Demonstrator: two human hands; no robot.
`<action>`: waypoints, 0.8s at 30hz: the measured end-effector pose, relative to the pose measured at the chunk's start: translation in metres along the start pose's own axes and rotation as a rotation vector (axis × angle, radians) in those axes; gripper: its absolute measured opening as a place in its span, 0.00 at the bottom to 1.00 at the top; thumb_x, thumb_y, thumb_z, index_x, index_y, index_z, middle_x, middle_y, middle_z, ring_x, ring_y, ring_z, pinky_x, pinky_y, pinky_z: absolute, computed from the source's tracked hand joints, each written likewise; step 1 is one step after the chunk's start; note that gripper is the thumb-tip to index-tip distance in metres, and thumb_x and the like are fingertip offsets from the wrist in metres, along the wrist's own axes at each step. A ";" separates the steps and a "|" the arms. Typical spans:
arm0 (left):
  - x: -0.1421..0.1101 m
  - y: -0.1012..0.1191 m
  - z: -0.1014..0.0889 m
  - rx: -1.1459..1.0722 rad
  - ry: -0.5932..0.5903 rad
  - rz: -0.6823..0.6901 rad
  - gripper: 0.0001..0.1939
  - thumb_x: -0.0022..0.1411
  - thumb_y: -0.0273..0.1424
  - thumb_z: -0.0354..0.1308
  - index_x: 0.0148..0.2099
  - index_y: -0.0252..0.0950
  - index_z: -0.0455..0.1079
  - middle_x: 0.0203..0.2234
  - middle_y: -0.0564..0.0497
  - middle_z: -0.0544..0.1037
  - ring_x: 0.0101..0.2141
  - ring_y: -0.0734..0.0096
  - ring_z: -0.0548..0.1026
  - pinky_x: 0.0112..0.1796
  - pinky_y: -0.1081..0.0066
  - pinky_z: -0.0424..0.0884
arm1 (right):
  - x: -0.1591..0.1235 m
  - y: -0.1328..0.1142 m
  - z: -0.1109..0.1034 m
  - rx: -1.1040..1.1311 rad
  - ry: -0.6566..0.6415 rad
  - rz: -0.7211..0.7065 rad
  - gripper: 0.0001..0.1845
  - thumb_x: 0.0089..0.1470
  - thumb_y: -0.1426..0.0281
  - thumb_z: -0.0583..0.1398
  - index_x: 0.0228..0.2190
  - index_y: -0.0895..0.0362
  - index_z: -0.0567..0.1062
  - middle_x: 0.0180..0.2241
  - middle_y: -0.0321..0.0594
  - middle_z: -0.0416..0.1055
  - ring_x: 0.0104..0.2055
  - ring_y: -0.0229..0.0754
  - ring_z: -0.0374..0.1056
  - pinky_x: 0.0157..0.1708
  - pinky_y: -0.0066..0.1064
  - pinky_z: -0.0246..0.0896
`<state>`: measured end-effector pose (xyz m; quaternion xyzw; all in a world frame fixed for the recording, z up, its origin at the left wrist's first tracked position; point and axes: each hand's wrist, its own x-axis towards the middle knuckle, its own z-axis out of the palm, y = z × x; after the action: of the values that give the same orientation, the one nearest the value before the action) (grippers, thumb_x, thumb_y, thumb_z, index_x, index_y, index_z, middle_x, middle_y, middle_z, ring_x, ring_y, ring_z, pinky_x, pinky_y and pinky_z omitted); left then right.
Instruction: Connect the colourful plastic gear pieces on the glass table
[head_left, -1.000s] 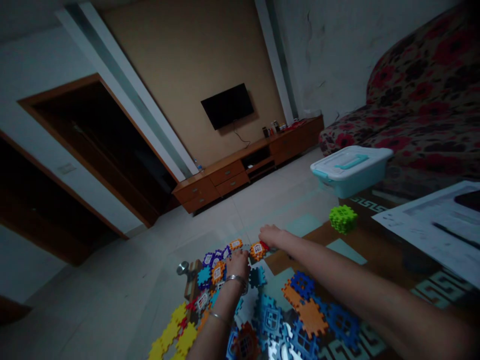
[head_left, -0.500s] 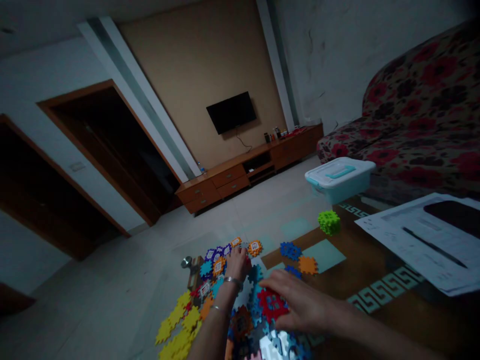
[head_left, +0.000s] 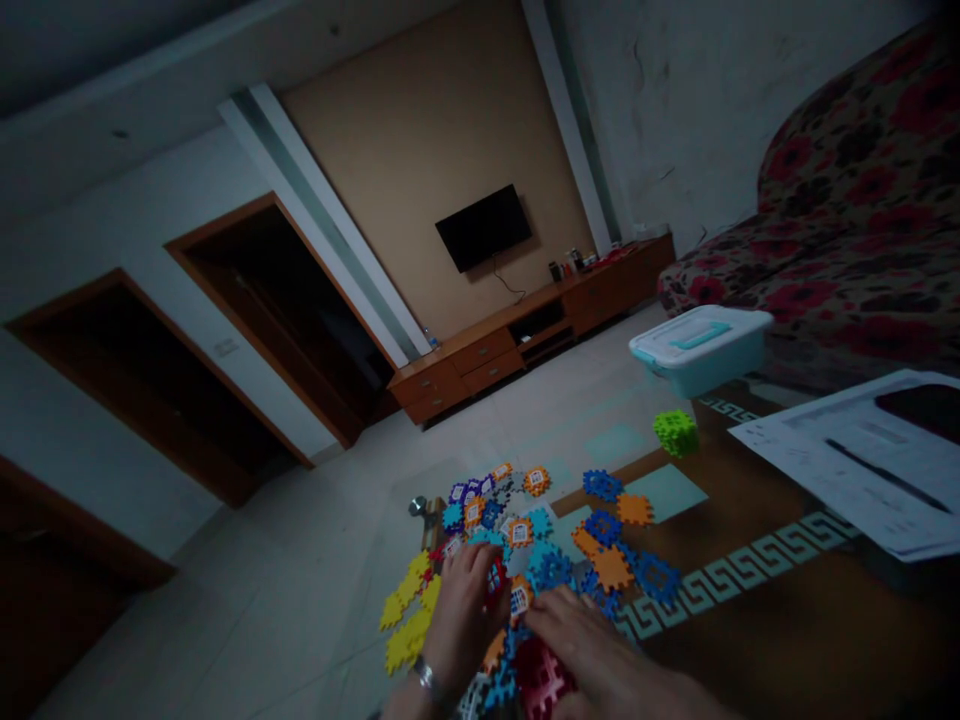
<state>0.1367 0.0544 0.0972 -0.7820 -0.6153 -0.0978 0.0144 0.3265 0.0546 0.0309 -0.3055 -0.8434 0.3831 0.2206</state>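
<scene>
1. Head view, left grip (head_left: 466, 618): fingers curled narrowly around a red window tile (head_left: 495, 583) in the thick of the pile, silver bangle (head_left: 427, 678) on the wrist; firm hold or mere touch, impossible to tell.
2. Right grip (head_left: 592, 650): fingers spread wide and arched over the pile, fingertips (head_left: 544, 622) just beside an orange window tile (head_left: 520, 600), a dark red tile (head_left: 544, 680) beneath the palm; no clear hold.
3. Directly ahead of both grips, a heap of interlocking plastic tiles (head_left: 502, 515) in blue, orange, purple and teal; a yellow tile chain (head_left: 405, 615) just left of the left grip.
4. Right of the heap, loose blue and orange tiles (head_left: 613, 567) on a brown-and-teal patterned surface (head_left: 739, 580), rug or glass-topped tabletop, uncertain which.
5. Farther right, a lime-green tile cube (head_left: 675, 433) near a teal-and-white plastic storage box (head_left: 701, 350) and printed papers (head_left: 847, 460).
6. Beyond, a floral sofa (head_left: 847, 230) and a wooden cabinet (head_left: 525, 350) below a wall-mounted television (head_left: 484, 228).
</scene>
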 end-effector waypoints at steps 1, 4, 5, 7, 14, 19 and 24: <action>-0.011 0.005 0.002 -0.010 -0.039 -0.011 0.16 0.60 0.27 0.48 0.50 0.37 0.69 0.45 0.43 0.77 0.47 0.58 0.72 0.49 0.56 0.69 | -0.003 0.004 -0.002 0.040 0.020 0.012 0.40 0.38 0.73 0.71 0.55 0.54 0.69 0.55 0.48 0.67 0.55 0.57 0.61 0.55 0.45 0.57; -0.033 0.023 0.012 0.009 -0.161 -0.067 0.22 0.56 0.25 0.50 0.53 0.39 0.70 0.48 0.42 0.76 0.47 0.57 0.72 0.49 0.56 0.68 | -0.013 0.020 -0.007 0.138 0.106 0.044 0.39 0.43 0.74 0.67 0.58 0.53 0.67 0.57 0.47 0.66 0.58 0.55 0.59 0.59 0.44 0.54; -0.037 0.030 0.015 0.026 -0.204 -0.093 0.24 0.55 0.24 0.50 0.55 0.39 0.69 0.49 0.42 0.76 0.48 0.56 0.72 0.50 0.57 0.68 | -0.016 0.025 -0.007 0.154 0.132 0.059 0.37 0.45 0.74 0.66 0.58 0.53 0.67 0.57 0.47 0.65 0.59 0.54 0.59 0.60 0.44 0.53; -0.039 0.044 0.018 0.052 -0.297 -0.153 0.27 0.56 0.25 0.49 0.58 0.39 0.67 0.51 0.42 0.75 0.50 0.54 0.71 0.52 0.56 0.65 | -0.020 0.033 -0.008 0.166 0.158 0.098 0.33 0.48 0.75 0.63 0.57 0.54 0.69 0.57 0.47 0.66 0.60 0.53 0.59 0.61 0.44 0.52; -0.026 0.069 0.010 0.102 -0.613 -0.365 0.50 0.44 0.30 0.62 0.69 0.37 0.50 0.67 0.39 0.54 0.66 0.43 0.51 0.61 0.46 0.51 | -0.023 0.035 -0.007 0.186 0.159 0.102 0.29 0.48 0.74 0.61 0.54 0.58 0.71 0.56 0.50 0.67 0.59 0.50 0.60 0.60 0.39 0.53; -0.030 0.051 0.025 -0.083 -0.629 -0.365 0.53 0.42 0.29 0.61 0.70 0.36 0.45 0.65 0.40 0.59 0.62 0.55 0.62 0.59 0.62 0.60 | -0.024 0.036 -0.005 0.213 0.095 0.101 0.31 0.47 0.74 0.63 0.55 0.57 0.71 0.56 0.49 0.66 0.59 0.50 0.59 0.60 0.39 0.52; -0.039 0.040 0.037 -0.125 -0.615 -0.356 0.52 0.43 0.30 0.60 0.70 0.33 0.46 0.65 0.39 0.60 0.61 0.55 0.62 0.57 0.67 0.63 | -0.025 0.037 -0.001 0.213 0.073 0.118 0.34 0.44 0.76 0.64 0.55 0.55 0.70 0.55 0.47 0.66 0.58 0.48 0.60 0.59 0.37 0.53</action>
<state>0.1718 0.0128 0.0580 -0.6549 -0.7103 0.1037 -0.2364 0.3582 0.0571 -0.0006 -0.3431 -0.7700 0.4713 0.2594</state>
